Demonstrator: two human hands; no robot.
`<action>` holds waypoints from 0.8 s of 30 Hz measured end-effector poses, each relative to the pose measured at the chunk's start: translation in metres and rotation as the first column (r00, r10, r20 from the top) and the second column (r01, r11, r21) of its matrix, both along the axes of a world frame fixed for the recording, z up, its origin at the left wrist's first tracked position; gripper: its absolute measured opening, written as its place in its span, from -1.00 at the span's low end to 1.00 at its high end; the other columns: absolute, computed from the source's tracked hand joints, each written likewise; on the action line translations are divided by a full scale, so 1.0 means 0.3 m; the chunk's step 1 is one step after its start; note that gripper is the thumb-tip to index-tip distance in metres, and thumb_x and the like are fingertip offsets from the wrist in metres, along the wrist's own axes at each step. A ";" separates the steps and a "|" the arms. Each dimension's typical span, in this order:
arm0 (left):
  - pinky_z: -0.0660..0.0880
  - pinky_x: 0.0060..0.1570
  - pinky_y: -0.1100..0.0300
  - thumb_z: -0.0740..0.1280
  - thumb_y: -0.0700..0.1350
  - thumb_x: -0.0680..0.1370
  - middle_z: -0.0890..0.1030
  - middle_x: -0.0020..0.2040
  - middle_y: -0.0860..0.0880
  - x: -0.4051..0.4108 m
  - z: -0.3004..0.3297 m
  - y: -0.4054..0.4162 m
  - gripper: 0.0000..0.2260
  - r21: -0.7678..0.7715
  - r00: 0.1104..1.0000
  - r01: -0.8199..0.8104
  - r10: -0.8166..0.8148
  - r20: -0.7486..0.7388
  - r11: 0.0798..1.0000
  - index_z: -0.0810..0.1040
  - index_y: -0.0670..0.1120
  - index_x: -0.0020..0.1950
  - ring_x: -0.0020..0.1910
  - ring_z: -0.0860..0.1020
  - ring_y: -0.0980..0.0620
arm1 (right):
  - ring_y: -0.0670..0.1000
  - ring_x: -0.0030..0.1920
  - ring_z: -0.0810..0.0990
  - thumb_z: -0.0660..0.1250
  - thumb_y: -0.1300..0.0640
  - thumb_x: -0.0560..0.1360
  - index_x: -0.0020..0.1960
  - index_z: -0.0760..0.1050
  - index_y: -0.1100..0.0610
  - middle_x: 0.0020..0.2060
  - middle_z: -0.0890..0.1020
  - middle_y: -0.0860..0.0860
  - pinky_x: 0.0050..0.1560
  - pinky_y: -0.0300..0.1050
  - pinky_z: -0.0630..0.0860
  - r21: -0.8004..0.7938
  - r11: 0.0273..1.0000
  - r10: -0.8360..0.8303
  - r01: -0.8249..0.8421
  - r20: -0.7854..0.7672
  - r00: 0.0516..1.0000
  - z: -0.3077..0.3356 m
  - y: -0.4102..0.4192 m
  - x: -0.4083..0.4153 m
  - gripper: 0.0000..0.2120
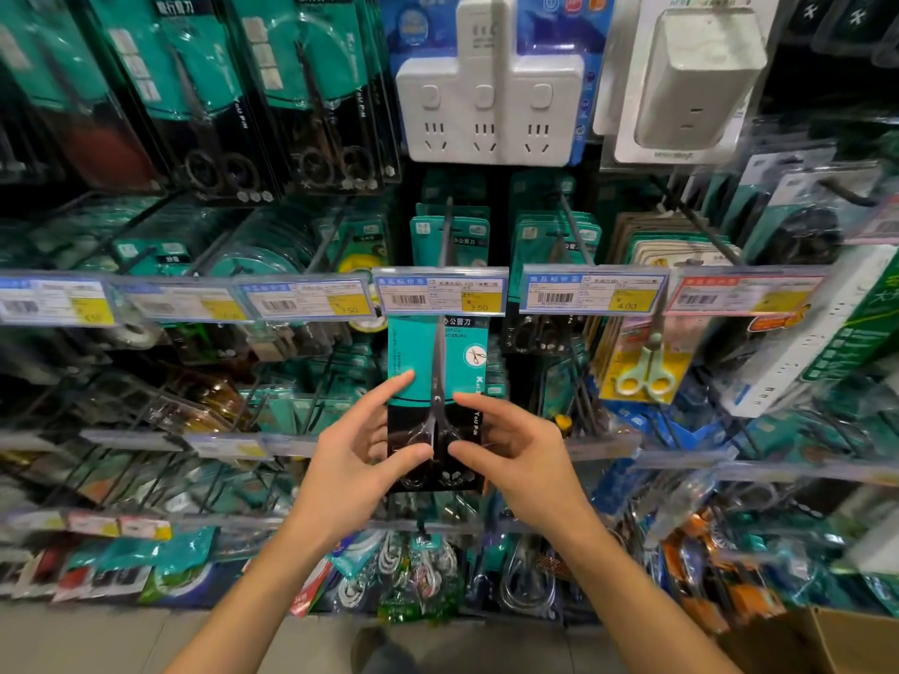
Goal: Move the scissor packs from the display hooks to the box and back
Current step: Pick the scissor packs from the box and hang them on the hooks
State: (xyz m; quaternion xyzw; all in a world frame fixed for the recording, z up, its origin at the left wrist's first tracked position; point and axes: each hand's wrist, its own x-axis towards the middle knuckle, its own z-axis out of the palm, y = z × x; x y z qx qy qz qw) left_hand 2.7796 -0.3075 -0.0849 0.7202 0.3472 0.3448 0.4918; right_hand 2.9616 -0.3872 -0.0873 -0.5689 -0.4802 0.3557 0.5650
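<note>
pack: I steady the teal scissor pack point(438, 377), hung on its hook point(445, 235) behind the price tag point(440, 296)
hands: my left hand point(362, 459) and right hand point(511, 454) each pinch a side edge, keeping it square

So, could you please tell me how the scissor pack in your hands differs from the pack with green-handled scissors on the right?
The teal scissor pack holds dark scissors; the yellow scissor pack holds pale green ones. The teal one is held by both hands; the yellow one hangs untouched. Both are carded.
</note>
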 end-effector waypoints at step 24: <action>0.53 -0.05 0.19 0.44 -0.21 0.50 0.53 -0.03 -0.15 0.099 -0.015 0.193 -0.43 0.146 1.000 -0.028 0.029 -0.005 0.989 0.39 0.28 0.37 -0.12 0.56 -0.07 | -0.43 0.08 0.49 0.45 0.19 0.47 0.20 0.51 -0.17 0.12 0.57 -0.25 0.11 -0.49 0.43 0.026 1.000 -0.012 0.012 -0.005 1.000 0.011 0.174 0.092 -0.60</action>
